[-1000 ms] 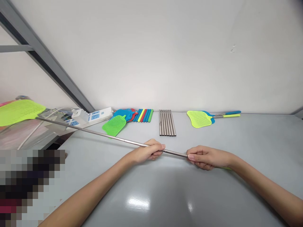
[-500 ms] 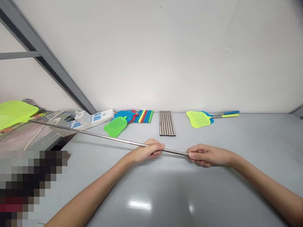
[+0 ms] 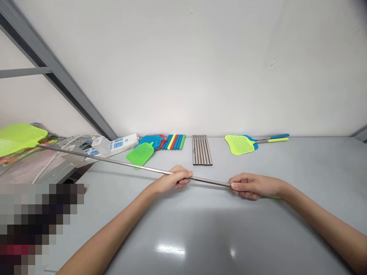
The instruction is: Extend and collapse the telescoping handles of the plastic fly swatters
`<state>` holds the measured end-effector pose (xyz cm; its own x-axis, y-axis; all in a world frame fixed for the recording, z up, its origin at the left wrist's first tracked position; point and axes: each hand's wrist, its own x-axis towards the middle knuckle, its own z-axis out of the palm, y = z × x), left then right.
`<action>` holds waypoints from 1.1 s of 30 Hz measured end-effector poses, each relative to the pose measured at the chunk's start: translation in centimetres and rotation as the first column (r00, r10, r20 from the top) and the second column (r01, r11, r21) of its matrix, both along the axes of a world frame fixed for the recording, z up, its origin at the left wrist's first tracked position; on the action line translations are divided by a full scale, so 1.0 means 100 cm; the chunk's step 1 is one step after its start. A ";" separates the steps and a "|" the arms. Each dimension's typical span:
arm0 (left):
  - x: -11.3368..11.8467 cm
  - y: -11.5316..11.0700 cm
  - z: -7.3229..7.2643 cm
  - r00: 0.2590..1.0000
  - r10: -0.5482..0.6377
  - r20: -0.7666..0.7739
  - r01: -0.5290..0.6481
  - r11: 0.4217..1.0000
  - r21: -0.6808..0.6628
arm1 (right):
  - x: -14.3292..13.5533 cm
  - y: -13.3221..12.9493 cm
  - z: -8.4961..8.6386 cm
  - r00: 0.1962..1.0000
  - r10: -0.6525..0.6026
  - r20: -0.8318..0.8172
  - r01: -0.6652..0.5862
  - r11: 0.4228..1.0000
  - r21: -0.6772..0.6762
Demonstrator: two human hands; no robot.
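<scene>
A telescopic fly swatter (image 3: 123, 162) with its steel rod drawn out long stretches from my right hand to the far left. Its yellow-green mesh head (image 3: 21, 138) is partly cut off by the frame edge. My left hand (image 3: 175, 178) is closed around the middle of the rod. Near the rod's right end, my right hand (image 3: 254, 186) is closed too, with a bit of yellow-green handle (image 3: 273, 197) showing past the wrist. The fingers hide the rest of that grip.
Several steel tubes (image 3: 202, 151) lie side by side on the grey table (image 3: 206, 236). Left of them are coloured handles (image 3: 174, 142) and loose swatter heads (image 3: 140, 154). A yellow-green swatter (image 3: 240, 145) overlaps a blue one at right. A power strip (image 3: 123, 143) sits at left.
My left hand has slid slightly left while my right hand has shifted a little right, so they are farther apart. A piece of the yellow-green handle now shows behind the right hand.
</scene>
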<state>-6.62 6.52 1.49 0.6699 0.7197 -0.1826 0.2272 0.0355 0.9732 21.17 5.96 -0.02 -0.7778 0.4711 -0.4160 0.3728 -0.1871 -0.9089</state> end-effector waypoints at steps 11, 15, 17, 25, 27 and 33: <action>0.007 -0.004 -0.005 0.997 0.081 0.004 -0.081 0.996 -0.043 | 0.009 0.002 -0.004 0.997 -0.062 -0.053 0.061 0.998 -0.017; 0.008 -0.005 -0.004 0.996 0.089 -0.002 -0.089 0.996 -0.010 | 0.011 0.004 -0.007 0.990 -0.092 -0.103 0.088 0.995 -0.038; 0.009 -0.006 -0.005 0.995 0.097 -0.006 -0.097 0.995 0.022 | 0.011 0.004 -0.007 0.989 -0.095 -0.115 0.092 0.995 -0.031; 0.032 -0.017 -0.017 0.996 0.090 -0.012 -0.090 0.996 0.013 | 0.004 0.000 -0.001 0.998 -0.059 -0.020 0.060 0.997 0.053; 0.038 -0.018 -0.020 0.995 0.096 -0.011 -0.096 0.995 0.009 | 0.002 -0.002 -0.001 0.998 -0.066 -0.017 0.067 0.995 0.072; 0.045 -0.019 -0.022 0.993 0.113 -0.046 -0.113 0.994 0.002 | -0.006 -0.007 0.000 0.998 -0.068 -0.010 0.068 0.987 0.143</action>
<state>-2.16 4.63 -0.76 0.5752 0.7901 -0.2119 0.2665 0.0639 0.9617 20.58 5.29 -0.07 -0.7439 0.5773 -0.3366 0.3587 -0.0799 -0.9300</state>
